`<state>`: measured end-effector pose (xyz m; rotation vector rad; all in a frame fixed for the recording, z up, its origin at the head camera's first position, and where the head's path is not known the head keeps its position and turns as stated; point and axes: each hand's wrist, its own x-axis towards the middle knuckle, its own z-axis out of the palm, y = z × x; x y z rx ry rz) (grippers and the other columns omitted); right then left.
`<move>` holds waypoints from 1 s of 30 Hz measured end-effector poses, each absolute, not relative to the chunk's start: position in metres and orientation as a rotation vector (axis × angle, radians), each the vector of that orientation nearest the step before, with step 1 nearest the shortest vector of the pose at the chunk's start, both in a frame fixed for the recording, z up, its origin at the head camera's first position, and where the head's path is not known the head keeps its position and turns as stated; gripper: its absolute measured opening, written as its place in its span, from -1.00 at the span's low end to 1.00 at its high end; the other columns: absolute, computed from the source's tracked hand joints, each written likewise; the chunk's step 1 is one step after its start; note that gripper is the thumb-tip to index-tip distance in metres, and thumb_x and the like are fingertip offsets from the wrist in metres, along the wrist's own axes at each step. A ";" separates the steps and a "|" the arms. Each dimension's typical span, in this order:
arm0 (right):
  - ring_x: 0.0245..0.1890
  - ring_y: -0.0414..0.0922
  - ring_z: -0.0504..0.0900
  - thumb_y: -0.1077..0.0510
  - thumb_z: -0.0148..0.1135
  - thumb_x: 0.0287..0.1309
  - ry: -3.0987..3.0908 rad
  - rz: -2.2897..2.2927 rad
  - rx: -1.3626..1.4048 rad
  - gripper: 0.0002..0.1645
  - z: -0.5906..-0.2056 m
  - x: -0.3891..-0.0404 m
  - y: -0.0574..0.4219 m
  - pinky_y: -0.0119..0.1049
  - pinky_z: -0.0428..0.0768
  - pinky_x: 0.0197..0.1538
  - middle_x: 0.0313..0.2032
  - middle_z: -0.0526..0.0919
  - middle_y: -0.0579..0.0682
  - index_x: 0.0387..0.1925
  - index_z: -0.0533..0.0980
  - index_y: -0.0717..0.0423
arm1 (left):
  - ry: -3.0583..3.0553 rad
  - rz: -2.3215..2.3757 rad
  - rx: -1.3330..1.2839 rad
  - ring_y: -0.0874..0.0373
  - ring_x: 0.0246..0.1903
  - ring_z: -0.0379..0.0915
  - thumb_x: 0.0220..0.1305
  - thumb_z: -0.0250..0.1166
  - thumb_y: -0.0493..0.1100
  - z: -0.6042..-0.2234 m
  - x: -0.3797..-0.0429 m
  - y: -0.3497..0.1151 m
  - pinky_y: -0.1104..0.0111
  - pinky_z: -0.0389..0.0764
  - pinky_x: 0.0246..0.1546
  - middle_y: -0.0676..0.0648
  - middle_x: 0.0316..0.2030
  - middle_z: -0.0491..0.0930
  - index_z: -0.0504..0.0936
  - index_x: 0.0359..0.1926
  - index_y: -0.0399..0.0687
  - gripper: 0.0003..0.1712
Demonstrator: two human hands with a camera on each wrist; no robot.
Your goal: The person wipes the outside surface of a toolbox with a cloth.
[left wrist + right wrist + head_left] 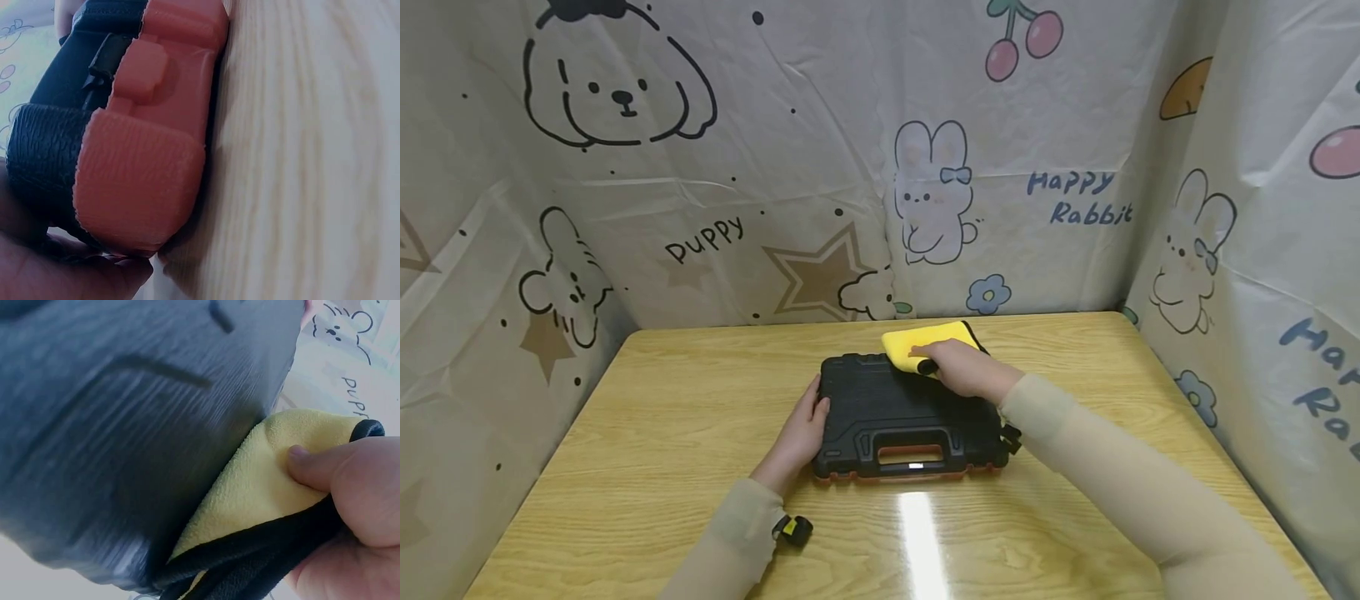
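Note:
A black plastic carrying case [887, 408] with an orange-red lower half [140, 181] lies flat on the wooden table, its handle side nearest me. At the case's left side my left hand [797, 433] grips the edge, the thumb near the top face. My right hand [966, 369] pinches a folded yellow cloth [942, 335] with black edging, pressed against the far part of the lid. In the right wrist view the thumb lies on the cloth [250, 481]; the fingers beneath are partly hidden. A latch [140, 70] shows on the case's side in the left wrist view.
The light wooden table [700, 417] extends around the case, with a bright reflection in front of it. White cloth walls [820, 167] printed with cartoon animals stand behind and at both sides. A dark wrist device [793, 530] sits at my left cuff.

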<state>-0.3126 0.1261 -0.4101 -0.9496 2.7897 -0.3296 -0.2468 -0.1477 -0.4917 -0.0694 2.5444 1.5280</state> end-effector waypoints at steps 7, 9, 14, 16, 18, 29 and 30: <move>0.40 0.09 0.49 0.40 0.06 0.44 2.799 -0.354 -0.923 -0.47 -0.411 -0.316 0.129 -0.03 0.41 0.48 0.38 0.53 0.15 0.38 0.47 0.22 | 2.553 1.518 -0.063 -0.29 0.60 -0.21 0.69 -0.16 -0.12 -0.492 -0.247 -0.147 -0.17 -0.07 0.58 -0.37 0.62 -0.12 -0.15 0.66 -0.14 -0.31; 0.41 0.09 0.48 0.42 0.06 0.42 2.792 -0.352 -0.931 -0.46 -0.412 -0.315 0.129 -0.03 0.40 0.48 0.39 0.51 0.16 0.39 0.46 0.23 | 2.553 1.517 -0.070 -0.30 0.60 -0.21 0.69 -0.16 -0.12 -0.492 -0.247 -0.147 -0.18 -0.06 0.57 -0.37 0.62 -0.11 -0.14 0.66 -0.14 -0.31; 0.42 0.11 0.45 0.51 0.03 0.35 2.785 -0.322 -0.988 -0.40 -0.414 -0.310 0.130 -0.02 0.41 0.47 0.41 0.46 0.21 0.39 0.45 0.26 | 2.548 1.511 -0.087 -0.28 0.61 -0.21 0.69 -0.16 -0.12 -0.492 -0.247 -0.147 -0.17 -0.06 0.57 -0.35 0.62 -0.12 -0.15 0.66 -0.13 -0.31; 0.42 0.12 0.46 0.53 0.02 0.32 2.788 -0.303 -1.008 -0.38 -0.415 -0.306 0.131 -0.02 0.41 0.47 0.42 0.46 0.22 0.39 0.45 0.26 | 2.546 1.510 -0.088 -0.28 0.61 -0.21 0.69 -0.16 -0.11 -0.492 -0.247 -0.147 -0.16 -0.06 0.57 -0.35 0.62 -0.12 -0.16 0.67 -0.13 -0.31; 0.42 0.12 0.45 0.53 0.03 0.32 2.783 -0.294 -1.014 -0.37 -0.414 -0.301 0.132 -0.01 0.41 0.47 0.42 0.45 0.22 0.39 0.45 0.26 | 2.549 1.515 -0.077 -0.29 0.61 -0.21 0.69 -0.16 -0.12 -0.492 -0.247 -0.146 -0.17 -0.05 0.57 -0.36 0.62 -0.12 -0.16 0.66 -0.16 -0.31; 0.44 0.15 0.43 0.55 0.10 0.30 2.729 -0.323 -1.027 -0.35 -0.414 -0.270 0.136 0.02 0.42 0.46 0.45 0.42 0.19 0.40 0.44 0.24 | 2.560 1.525 -0.073 -0.28 0.61 -0.20 0.69 -0.17 -0.14 -0.493 -0.249 -0.146 -0.15 -0.06 0.58 -0.37 0.61 -0.12 -0.15 0.65 -0.20 -0.32; 0.43 0.16 0.44 0.56 0.12 0.28 2.729 -0.315 -1.046 -0.34 -0.415 -0.266 0.137 0.02 0.44 0.44 0.45 0.42 0.20 0.40 0.44 0.25 | 2.558 1.526 -0.077 -0.28 0.61 -0.21 0.69 -0.17 -0.14 -0.494 -0.249 -0.145 -0.15 -0.06 0.58 -0.37 0.62 -0.12 -0.14 0.65 -0.19 -0.32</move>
